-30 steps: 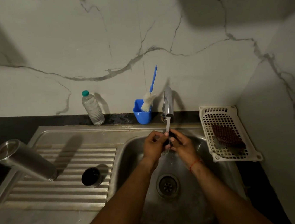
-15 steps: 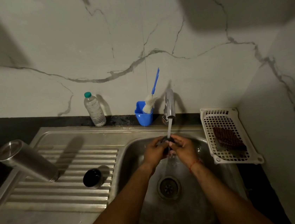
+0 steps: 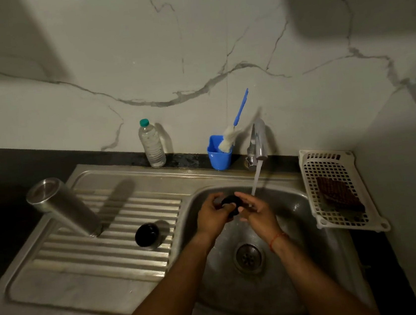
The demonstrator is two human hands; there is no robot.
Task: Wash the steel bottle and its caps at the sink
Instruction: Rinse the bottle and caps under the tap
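Holding a small black cap (image 3: 231, 204) between them at the centre of the frame, the left hand (image 3: 212, 217) and right hand (image 3: 258, 213) each had their grip closed on it. The left fingers curled round one side and the right fingertips pinched the other. They hung over the steel sink (image 3: 299, 214), just left of the stream running from the tap (image 3: 258, 142). On the ribbed draining board (image 3: 85, 269) at the left, the steel bottle (image 3: 65, 210) stood on end, with a second dark cap (image 3: 148, 235) near it. Against the veined marble wall stood a plastic bottle (image 3: 152, 148) and a blue cup (image 3: 219, 156) with a brush (image 3: 239, 115) in it. At the right, a white basket (image 3: 329, 161) held a dark scrub pad (image 3: 339, 194).
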